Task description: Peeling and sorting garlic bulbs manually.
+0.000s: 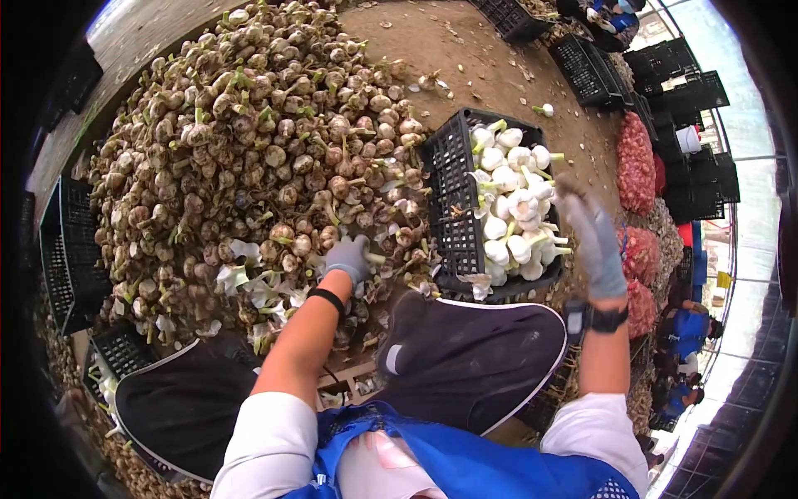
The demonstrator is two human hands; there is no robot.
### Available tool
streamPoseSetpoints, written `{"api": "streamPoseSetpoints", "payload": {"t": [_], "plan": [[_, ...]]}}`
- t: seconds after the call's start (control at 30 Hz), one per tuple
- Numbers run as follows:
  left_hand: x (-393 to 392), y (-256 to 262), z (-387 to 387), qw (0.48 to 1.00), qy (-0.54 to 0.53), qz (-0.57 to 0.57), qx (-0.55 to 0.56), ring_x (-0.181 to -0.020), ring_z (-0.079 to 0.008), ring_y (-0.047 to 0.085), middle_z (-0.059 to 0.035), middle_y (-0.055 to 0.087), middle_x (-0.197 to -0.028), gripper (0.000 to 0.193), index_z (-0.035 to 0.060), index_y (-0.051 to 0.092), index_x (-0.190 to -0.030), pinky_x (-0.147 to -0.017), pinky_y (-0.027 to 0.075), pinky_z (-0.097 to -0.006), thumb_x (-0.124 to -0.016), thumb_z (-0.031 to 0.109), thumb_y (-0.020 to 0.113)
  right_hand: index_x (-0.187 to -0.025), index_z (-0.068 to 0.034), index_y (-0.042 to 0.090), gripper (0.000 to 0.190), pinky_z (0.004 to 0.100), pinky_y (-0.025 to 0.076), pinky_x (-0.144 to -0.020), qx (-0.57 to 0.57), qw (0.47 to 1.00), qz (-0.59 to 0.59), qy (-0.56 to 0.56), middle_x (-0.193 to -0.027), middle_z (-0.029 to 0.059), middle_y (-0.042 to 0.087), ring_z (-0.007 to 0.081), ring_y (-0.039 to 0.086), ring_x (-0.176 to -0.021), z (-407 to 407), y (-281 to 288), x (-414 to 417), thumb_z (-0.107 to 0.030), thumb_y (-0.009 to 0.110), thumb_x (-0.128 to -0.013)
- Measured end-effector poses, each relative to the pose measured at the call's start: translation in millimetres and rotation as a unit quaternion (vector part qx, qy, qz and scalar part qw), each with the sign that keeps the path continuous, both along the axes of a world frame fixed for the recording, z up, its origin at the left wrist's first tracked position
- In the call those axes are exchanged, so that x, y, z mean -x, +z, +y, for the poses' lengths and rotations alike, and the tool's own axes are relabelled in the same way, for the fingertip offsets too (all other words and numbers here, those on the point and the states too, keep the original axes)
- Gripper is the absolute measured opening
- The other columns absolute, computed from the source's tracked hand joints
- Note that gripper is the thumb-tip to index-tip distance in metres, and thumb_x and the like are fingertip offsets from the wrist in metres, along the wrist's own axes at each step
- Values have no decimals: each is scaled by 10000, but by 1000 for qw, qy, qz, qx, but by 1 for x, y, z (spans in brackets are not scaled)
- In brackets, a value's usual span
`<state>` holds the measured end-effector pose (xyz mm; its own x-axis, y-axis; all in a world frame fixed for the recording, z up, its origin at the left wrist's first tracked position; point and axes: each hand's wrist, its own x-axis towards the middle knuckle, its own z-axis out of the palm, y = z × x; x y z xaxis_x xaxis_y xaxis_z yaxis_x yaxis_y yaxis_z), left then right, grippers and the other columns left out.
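My left hand (348, 256), in a grey glove, is at the near edge of a large heap of unpeeled garlic bulbs (249, 125). A garlic bulb's stem (375, 257) sticks out beside its fingers; the bulb itself is hidden, so the grip is unclear. My right hand (589, 240), also gloved and blurred, is raised just right of a black plastic crate (452, 206). Something brownish and blurred shows at its fingertips; whether it is held cannot be told. Cleaned white garlic bulbs (517, 193) fill the crate. Loose garlic skins (274, 290) lie along the heap's near edge.
A black crate (75, 249) stands left of the heap, and another with white garlic (121, 352) is beside my leg. One white bulb (546, 110) lies on the dirt floor (436, 37). Red mesh sacks (636, 168), stacked black crates (698, 181) and several people (686, 330) are at right.
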<state>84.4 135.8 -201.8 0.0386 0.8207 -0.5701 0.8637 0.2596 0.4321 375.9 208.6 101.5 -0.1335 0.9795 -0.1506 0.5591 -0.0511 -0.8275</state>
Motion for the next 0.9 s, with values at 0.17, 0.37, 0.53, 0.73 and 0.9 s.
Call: {"api": "streamPoseSetpoints", "payload": {"t": [0.17, 0.37, 0.53, 0.73, 0.9], "plan": [[-50, 67, -14, 831, 190, -498, -159, -951, -215, 609, -159, 578, -1065, 496, 6, 372, -1194, -802, 528, -313, -801, -8, 675, -1462, -81, 310, 672, 311, 440, -968, 257, 957, 79, 104, -1334, 112, 500, 197, 500, -1190, -43, -48, 36, -413, 572, -940], [-80, 147, -29, 782, 60, -579, -222, -1244, -290, 469, -175, 462, -1331, 516, 42, 449, -1212, -1063, 367, -372, -757, -19, 683, -1412, 15, 305, 760, 252, 498, -900, 309, 915, 220, 141, -1253, 130, 557, 189, 617, -1045, -40, -75, 41, -427, 638, -892], [-19, 87, -39, 896, 80, -378, -218, -1195, -282, 535, -178, 553, -1284, 481, 65, 535, -1273, -1018, 420, -351, -812, 90, 668, -1189, -29, 534, 480, 252, 495, -783, 145, 989, 31, 5, -993, 58, 621, 120, 606, -834, -6, -47, -29, -233, 745, -809], [78, 31, -55, 886, 367, -254, -128, -916, -204, 649, -150, 665, -1064, 376, 26, 574, -1213, -802, 501, -314, -844, 92, 606, -1300, -65, 475, 581, 316, 437, -974, -44, 962, -252, 92, -1222, 69, 552, 190, 531, -1146, 46, -95, -165, -98, 689, -761], [132, 13, -71, 873, 422, -117, -214, -1009, -316, 621, -180, 645, -1118, 337, 58, 595, -1188, -857, 473, -349, -856, 78, 541, -1467, -113, 316, 805, 406, 250, -1139, -106, 918, -351, 149, -1457, 211, 363, 374, 314, -1370, 13, -163, -166, -75, 615, -720]]}}
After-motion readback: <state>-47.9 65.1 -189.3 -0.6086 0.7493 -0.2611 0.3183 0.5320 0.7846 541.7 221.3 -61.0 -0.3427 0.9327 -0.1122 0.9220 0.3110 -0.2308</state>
